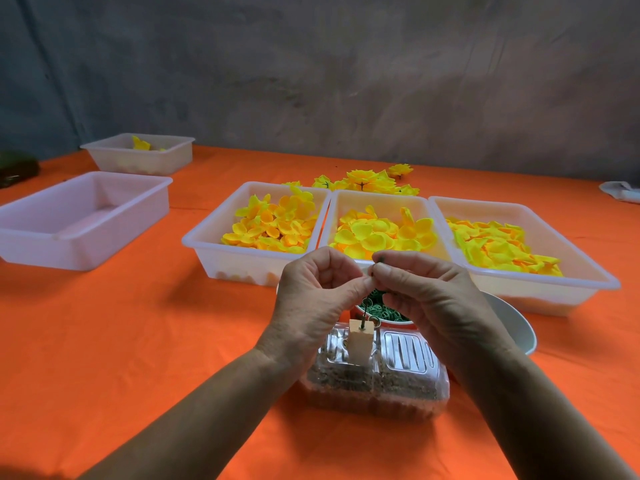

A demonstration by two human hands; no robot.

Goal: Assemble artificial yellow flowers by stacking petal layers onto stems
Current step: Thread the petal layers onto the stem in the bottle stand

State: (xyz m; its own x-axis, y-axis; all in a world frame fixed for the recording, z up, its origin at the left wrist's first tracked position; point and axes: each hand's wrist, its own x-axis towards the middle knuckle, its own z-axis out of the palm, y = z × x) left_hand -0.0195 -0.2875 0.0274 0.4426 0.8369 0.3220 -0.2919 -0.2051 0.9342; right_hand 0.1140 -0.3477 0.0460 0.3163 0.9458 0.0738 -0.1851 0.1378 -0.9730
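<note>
A thin dark green stem [378, 260] was pinched between the left hand [313, 299] and right hand [427, 299], above a clear box [408, 375]. Three trays of yellow petals [377, 233] lay just beyond; open orange worktop [138, 341] spread leftward.

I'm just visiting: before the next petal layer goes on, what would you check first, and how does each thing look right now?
1. Stem pinched between left hand and right hand: ok.
2. Petals on the stem already: cannot tell, fingers hide it.
3. Three petal trays stocked, left, middle, right: ok.
4. Wooden block with its pin upright: ok.
5. Green rings in the cup within reach: ok.
6. Finished flowers lie behind the trays, out of the way: ok.
</note>
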